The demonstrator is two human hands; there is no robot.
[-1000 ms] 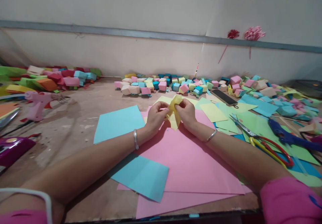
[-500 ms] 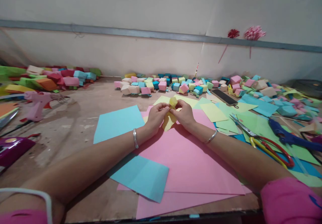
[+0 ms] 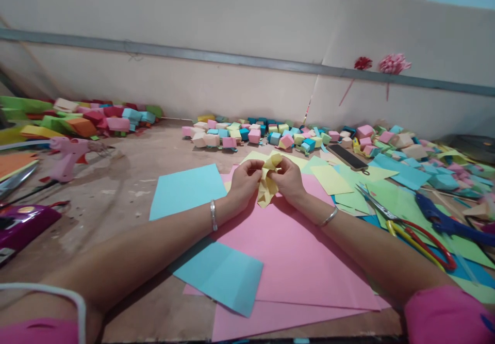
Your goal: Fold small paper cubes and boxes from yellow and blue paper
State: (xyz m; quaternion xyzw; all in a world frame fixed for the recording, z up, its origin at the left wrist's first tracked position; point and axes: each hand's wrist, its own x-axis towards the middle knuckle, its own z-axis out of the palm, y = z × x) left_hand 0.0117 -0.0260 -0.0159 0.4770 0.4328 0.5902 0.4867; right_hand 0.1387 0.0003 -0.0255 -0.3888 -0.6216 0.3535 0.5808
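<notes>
A folded piece of yellow paper (image 3: 267, 185) is held up between both hands over a large pink sheet (image 3: 294, 251). My left hand (image 3: 243, 180) pinches its left side with curled fingers. My right hand (image 3: 289, 179) pinches its right side the same way. The two hands nearly touch, and the paper's lower end hangs down between them. A silver bangle sits on each wrist.
Light blue sheets (image 3: 187, 189) lie left and near. Green and yellow sheets, scissors (image 3: 402, 224) and a blue glue gun (image 3: 448, 220) lie right. A pink glue gun (image 3: 69, 153) lies left. Several folded paper cubes (image 3: 251, 132) line the wall. A dark phone (image 3: 350, 157) lies beyond.
The hands kept working the yellow paper, which looks more crumpled and folded now. The camera tilted slightly, so the whole scene sits a little lower in the picture.
</notes>
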